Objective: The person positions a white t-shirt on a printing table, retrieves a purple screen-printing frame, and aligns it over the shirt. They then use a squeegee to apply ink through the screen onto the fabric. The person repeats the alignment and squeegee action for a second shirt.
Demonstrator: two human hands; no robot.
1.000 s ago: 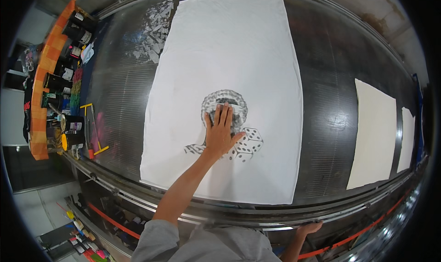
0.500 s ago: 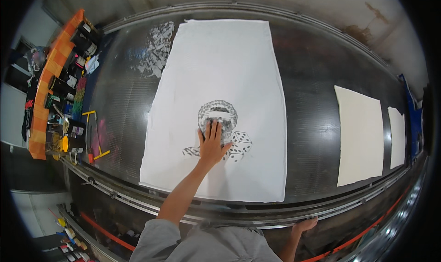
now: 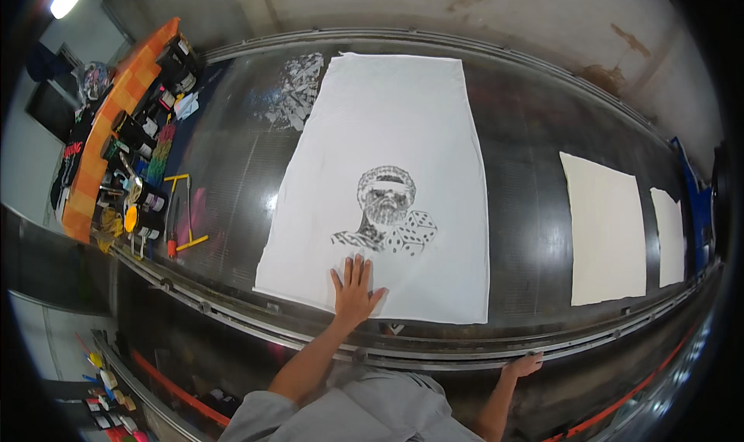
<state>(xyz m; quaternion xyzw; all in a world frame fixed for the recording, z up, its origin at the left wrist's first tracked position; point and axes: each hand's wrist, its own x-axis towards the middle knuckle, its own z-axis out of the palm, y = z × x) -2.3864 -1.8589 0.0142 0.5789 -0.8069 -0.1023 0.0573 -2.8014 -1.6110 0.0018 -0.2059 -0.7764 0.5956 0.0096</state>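
Note:
A large white cloth (image 3: 403,124) lies spread on the dark table (image 3: 519,132). On its lower half is a black-and-grey print (image 3: 387,202) of a bust with a band across the head, with two dice beside it. My left hand (image 3: 354,293) lies flat on the cloth just below the print, fingers stretched and slightly spread, holding nothing. Farther right, my right hand (image 3: 525,364) rests at the table's front metal rail (image 3: 449,360), its fingers curled over it.
Two smaller cream cloth pieces (image 3: 608,233) (image 3: 668,237) lie to the right. At the left, ink jars (image 3: 143,221) stand by an orange checked strip (image 3: 116,124), near a yellow-handled frame tool (image 3: 186,209). Flaky grey residue (image 3: 298,93) marks the table's far left.
My left hand has slid from the print toward the near edge of the cloth, uncovering the whole bust. My right hand stays at the rail. The view has shifted slightly.

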